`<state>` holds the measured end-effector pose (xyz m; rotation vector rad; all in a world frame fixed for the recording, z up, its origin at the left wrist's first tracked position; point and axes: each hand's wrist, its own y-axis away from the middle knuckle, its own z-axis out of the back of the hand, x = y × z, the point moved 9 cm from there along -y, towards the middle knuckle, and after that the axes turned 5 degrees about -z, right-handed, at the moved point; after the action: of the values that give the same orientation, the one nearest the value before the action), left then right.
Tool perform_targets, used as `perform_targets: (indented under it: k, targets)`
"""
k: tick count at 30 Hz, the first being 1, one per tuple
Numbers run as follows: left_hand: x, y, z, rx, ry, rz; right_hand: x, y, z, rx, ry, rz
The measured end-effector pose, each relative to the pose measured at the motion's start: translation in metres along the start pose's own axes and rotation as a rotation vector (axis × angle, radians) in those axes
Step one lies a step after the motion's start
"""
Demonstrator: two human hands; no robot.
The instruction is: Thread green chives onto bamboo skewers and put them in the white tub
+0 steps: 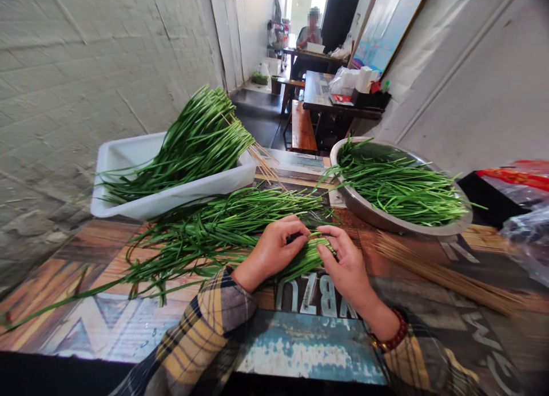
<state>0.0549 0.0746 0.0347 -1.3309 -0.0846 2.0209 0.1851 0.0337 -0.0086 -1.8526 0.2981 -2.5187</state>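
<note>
Head view: white tub (171, 198) upper left and metal basin (369, 216) at right hold chives; a loose pile (223, 221) spreads mid-frame. At centre, left hand (270, 250) and right hand (347, 264) pinch a small bundle (315, 250), fingers closed round it, seemingly evening its ends.

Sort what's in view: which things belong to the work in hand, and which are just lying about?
In hand:
- left hand and right hand, fingers closed on a small bunch of chives
- loose chive pile
- white tray and metal bowl, both holding chives
- probably the bamboo skewers

Lying about:
- plastic bags
- bench
- seated person at the back
</note>
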Motion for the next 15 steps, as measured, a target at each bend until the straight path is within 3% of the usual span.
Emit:
perform_targets:
  k: [3, 8, 15]
  targets:
    - [-0.001, 0.0, -0.006, 0.073, -0.005, -0.01, -0.003, -0.001, 0.0, 0.0, -0.011, -0.018]
    - [0.003, 0.0, -0.003, 0.054, -0.055, 0.033, -0.005, -0.003, -0.003, 0.05, -0.017, -0.032]
    - [0.011, 0.004, -0.014, 0.135, -0.067, 0.067, 0.001, -0.003, -0.005, 0.117, -0.054, -0.057]
